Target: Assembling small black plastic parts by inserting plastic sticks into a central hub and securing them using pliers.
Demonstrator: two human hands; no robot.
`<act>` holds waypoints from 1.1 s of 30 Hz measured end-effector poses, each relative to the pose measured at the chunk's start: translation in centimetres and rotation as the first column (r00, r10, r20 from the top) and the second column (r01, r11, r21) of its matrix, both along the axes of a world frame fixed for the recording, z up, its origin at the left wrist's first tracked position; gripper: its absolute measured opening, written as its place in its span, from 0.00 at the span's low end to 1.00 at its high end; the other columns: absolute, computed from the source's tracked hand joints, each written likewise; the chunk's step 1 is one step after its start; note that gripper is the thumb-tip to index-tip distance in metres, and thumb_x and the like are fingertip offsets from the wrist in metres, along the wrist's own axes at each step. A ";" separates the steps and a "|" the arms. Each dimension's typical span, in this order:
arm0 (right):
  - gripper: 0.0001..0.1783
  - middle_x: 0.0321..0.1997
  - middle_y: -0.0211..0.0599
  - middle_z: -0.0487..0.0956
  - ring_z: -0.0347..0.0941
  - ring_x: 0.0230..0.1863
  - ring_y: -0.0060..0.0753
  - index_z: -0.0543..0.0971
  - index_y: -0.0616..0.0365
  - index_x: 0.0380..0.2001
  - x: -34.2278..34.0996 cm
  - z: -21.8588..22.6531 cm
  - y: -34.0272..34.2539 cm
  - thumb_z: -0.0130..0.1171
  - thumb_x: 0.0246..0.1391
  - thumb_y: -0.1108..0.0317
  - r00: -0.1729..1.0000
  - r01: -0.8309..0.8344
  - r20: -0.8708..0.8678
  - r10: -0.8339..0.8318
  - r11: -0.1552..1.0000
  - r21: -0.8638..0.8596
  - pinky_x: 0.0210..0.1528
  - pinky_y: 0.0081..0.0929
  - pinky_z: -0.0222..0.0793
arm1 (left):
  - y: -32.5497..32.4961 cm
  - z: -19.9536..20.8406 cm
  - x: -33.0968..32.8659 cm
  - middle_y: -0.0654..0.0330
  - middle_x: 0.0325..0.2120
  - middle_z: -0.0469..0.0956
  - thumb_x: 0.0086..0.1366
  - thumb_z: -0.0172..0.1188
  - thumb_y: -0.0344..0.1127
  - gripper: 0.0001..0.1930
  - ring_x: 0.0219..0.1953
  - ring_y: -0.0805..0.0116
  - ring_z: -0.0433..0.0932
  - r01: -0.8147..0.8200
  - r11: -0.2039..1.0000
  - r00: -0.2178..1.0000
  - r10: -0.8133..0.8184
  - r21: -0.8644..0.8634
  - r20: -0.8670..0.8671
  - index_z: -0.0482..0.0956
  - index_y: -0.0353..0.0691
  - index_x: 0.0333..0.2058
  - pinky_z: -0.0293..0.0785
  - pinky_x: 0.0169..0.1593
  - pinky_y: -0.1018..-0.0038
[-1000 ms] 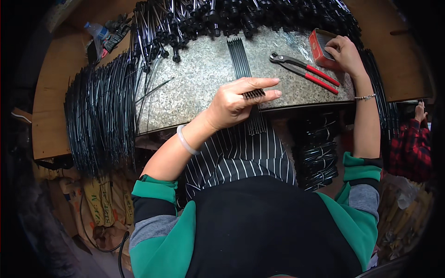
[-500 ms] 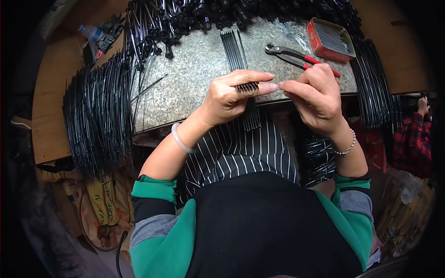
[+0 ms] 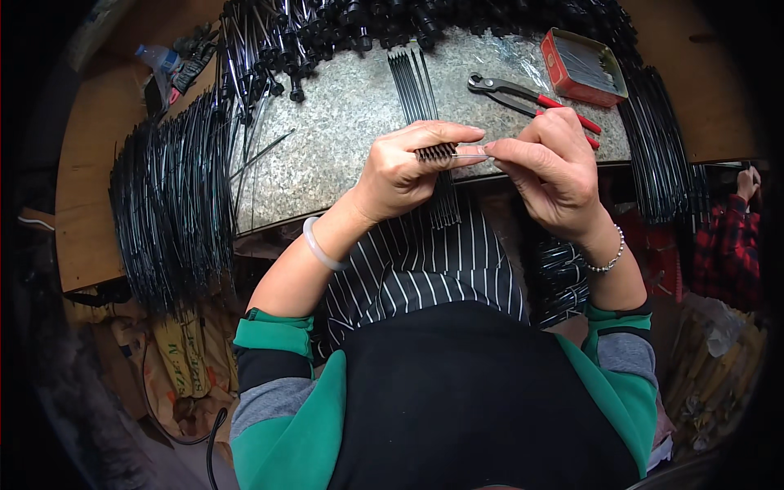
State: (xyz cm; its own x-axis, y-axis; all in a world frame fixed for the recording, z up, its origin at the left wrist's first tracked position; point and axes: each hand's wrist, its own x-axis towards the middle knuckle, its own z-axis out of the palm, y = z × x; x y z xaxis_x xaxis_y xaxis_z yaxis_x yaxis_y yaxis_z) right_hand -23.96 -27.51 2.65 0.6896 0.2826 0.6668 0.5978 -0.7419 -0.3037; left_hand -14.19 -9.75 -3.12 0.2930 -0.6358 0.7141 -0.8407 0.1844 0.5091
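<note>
My left hand is closed round a small black ridged piece that looks like a row of short bristles or coils. Thin pale wires or needles stick out from it along my forefinger. At their tips, the thumb and forefinger of my right hand are pinched together, almost touching my left fingertips. Under my left hand, a row of thin black rods lies across the table's near edge, its lower ends jutting out above my striped apron.
Red-handled pincers lie beyond my right hand, beside a red tin of thin needles. Bundles of black rods hang over the speckled tabletop at left and right. Black-capped rods crowd the back. Another person's sleeve shows far right.
My right fingertips have shifted slightly left along the thin wires, toward my left hand. My left hand stays nearly where it was, with the black ridged piece still in it.
</note>
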 end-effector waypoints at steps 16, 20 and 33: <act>0.08 0.22 0.30 0.70 0.62 0.24 0.29 0.76 0.59 0.30 0.0 -1.1 0.7 0.60 0.41 0.77 0.949 -0.014 -0.292 0.122 0.938 0.348 0.30 0.25 0.57 | 0.2 -0.5 0.0 0.57 0.38 0.78 0.43 0.56 0.17 0.24 0.39 0.60 0.78 0.032 0.999 0.999 -0.032 -0.043 0.003 0.79 0.51 0.39 0.75 0.41 0.71; 0.08 0.22 0.30 0.70 0.63 0.25 0.30 0.76 0.60 0.30 0.4 -0.8 0.3 0.59 0.42 0.78 0.993 -0.116 0.014 0.115 0.992 0.056 0.30 0.24 0.58 | 0.3 -0.3 0.0 0.53 0.37 0.78 0.46 0.56 0.16 0.23 0.39 0.56 0.78 0.051 0.998 0.999 -0.051 -0.034 0.016 0.78 0.50 0.39 0.76 0.41 0.68; 0.08 0.24 0.30 0.71 0.64 0.25 0.30 0.77 0.58 0.29 0.7 -0.9 1.0 0.61 0.42 0.75 0.989 -0.134 -0.048 0.139 0.986 0.102 0.31 0.23 0.59 | 0.2 -0.2 -0.2 0.59 0.39 0.77 0.45 0.59 0.21 0.15 0.39 0.63 0.78 0.003 1.000 1.000 -0.003 0.005 -0.019 0.80 0.43 0.33 0.75 0.42 0.72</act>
State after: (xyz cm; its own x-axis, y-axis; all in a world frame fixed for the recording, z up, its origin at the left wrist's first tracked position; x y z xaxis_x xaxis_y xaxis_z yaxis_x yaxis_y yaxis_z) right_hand -23.27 -26.55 1.72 0.6852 0.3112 0.6586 0.6718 -0.6193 -0.4063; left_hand -14.44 -9.60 -3.34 0.3048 -0.6401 0.7052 -0.8303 0.1842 0.5260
